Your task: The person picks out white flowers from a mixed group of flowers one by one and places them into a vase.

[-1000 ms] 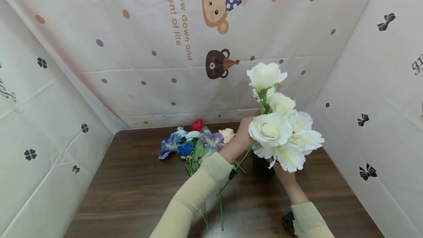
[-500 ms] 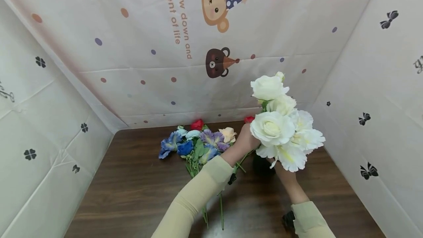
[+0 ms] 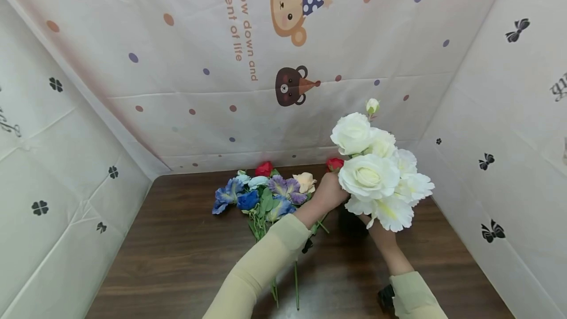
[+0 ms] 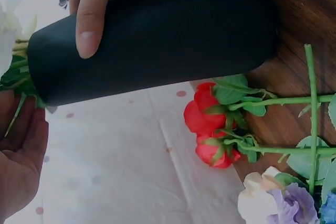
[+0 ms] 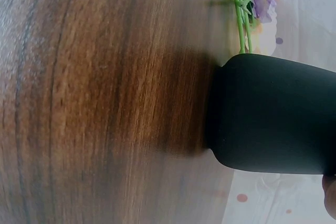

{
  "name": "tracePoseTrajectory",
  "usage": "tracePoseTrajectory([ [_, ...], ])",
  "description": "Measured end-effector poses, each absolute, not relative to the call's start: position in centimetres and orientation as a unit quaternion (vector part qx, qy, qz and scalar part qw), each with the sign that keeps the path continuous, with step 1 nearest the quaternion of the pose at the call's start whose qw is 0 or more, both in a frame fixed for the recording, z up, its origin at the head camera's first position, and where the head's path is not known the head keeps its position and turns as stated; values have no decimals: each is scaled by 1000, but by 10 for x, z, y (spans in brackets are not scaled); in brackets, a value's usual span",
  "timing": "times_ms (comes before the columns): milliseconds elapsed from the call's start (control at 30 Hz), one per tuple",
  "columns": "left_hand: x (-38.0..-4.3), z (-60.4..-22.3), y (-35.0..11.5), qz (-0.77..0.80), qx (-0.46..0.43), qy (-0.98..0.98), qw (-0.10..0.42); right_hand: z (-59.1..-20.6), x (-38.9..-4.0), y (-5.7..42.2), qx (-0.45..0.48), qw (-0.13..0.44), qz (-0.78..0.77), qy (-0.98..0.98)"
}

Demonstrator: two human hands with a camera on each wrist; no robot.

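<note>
A bunch of white artificial flowers [image 3: 369,176] rises from a tall matte black vase [image 4: 152,40], which the blooms mostly hide in the head view. My right hand [image 4: 100,9] grips the vase near its upper part, thumb laid along its side. The vase base is by the wooden table [image 5: 105,103]. At the vase mouth, my left hand [image 3: 331,192] has curled fingers around the green stem of a white rose [image 3: 352,133]; part of this hold is cut off in the left wrist view. A white bud [image 3: 372,106] stands above that rose.
Left of the vase lies a pile of artificial flowers: blue blooms [image 3: 228,195], a purple iris [image 3: 287,188], a cream rose [image 3: 304,182] and a red rose [image 3: 264,168]. Another red rose [image 3: 334,164] lies beyond my left hand. Printed cloth [image 3: 177,63] encloses the table's back and sides.
My left hand has moved down, and the upper white rose has sunk with it toward the other white blooms. The far red rose has come into sight. My right hand stays put.
</note>
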State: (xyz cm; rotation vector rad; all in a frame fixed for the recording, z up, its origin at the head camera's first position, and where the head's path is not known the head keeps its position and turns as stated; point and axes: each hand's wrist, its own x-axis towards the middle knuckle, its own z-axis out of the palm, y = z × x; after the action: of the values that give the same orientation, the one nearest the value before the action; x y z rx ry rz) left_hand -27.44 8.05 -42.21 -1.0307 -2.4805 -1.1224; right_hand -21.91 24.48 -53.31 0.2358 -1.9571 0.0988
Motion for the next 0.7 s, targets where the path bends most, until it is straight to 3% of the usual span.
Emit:
tracePoseTrajectory([
  [167, -276, -414, 76, -419, -327, -836, 140, -532, -220, 246, 93, 564, -2, -820],
  [367, -275, -406, 74, -509, -289, -804, 101, -533, -221, 246, 95, 565, -35, -819],
  [700, -277, -415, 74, -481, -315, -815, 65, -537, -222, 246, 103, 567, 7, -817],
])
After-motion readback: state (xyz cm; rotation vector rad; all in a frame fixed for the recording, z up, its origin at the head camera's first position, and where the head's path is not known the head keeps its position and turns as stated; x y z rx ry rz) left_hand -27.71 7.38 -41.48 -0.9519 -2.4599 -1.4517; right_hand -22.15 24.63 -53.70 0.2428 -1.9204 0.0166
